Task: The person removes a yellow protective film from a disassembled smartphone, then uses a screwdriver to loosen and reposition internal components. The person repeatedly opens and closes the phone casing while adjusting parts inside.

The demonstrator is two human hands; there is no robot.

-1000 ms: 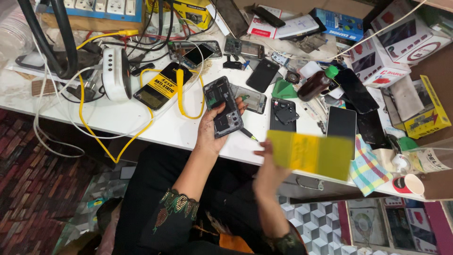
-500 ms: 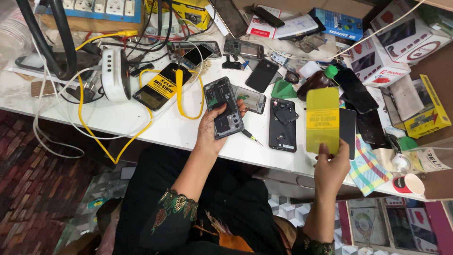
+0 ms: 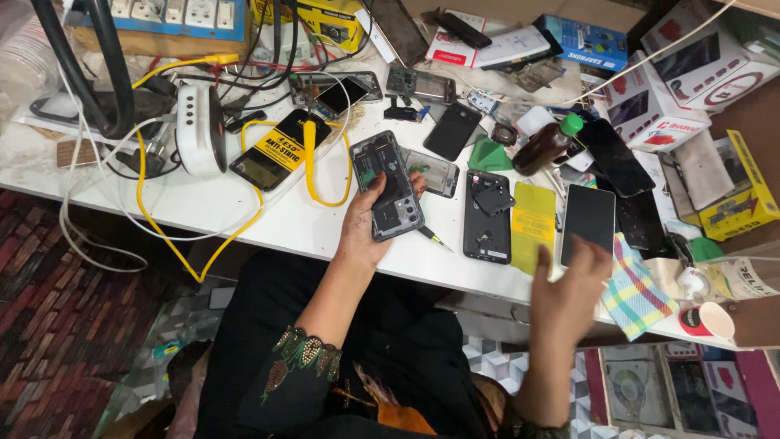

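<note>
Left hand point(image 3: 367, 232): closed around the lower end of an opened black smartphone with its back cover off point(image 3: 388, 185), pressing it on the white worktop point(image 3: 244, 215).
Right hand point(image 3: 569, 284): fingers spread, empty, raised just below the yellow rectangular film sheet point(image 3: 534, 223).
Yellow sheet: flat on the worktop, between a black phone back shell point(image 3: 487, 218) and a dark-screened phone point(image 3: 588, 218).
Near left hand: small screwdriver point(image 3: 431, 236).

Phone repair workshop — a white workbench point(image 3: 244, 215) crowded with opened phones point(image 3: 388, 185), loose back covers point(image 3: 487, 215), a power strip point(image 3: 175, 15), yellow cables point(image 3: 313, 154) and accessory boxes point(image 3: 662, 93).
</note>
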